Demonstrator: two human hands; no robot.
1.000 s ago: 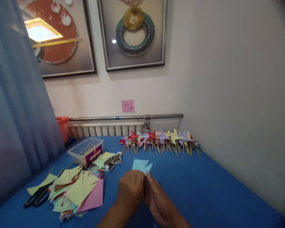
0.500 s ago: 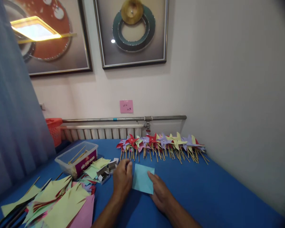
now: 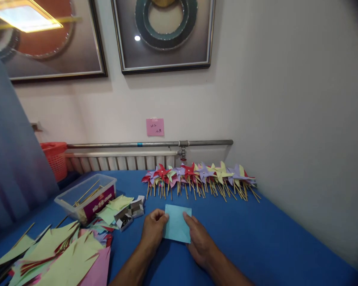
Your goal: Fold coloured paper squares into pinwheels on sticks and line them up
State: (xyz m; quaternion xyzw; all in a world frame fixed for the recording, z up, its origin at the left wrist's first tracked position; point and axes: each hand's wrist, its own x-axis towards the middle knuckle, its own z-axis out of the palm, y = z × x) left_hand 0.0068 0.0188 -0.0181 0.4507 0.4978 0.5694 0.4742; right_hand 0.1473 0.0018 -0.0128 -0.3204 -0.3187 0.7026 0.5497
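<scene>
A light blue paper square (image 3: 177, 223) lies on the blue tabletop (image 3: 256, 238) in front of me. My left hand (image 3: 154, 231) rests at its left edge, fingers curled with the fingertips pinched on the paper's upper left corner. My right hand (image 3: 199, 238) lies on the paper's right side, fingers stretched flat and pressing it down. A row of finished paper pinwheels (image 3: 199, 176) on wooden sticks, red, purple and yellow, lies along the back of the table beyond the square.
At the left, a heap of cut yellow, pink and other coloured paper (image 3: 62, 254). A clear plastic box (image 3: 86, 196) holds wooden sticks. Small open boxes (image 3: 129, 212) sit beside it. Behind are a radiator with a pipe (image 3: 149, 144), an orange basket (image 3: 55, 159), a curtain and framed pictures.
The blue paper, held up between both hands a second ago, now lies flat on the table with a hand on each side. The view has shifted left and down.
</scene>
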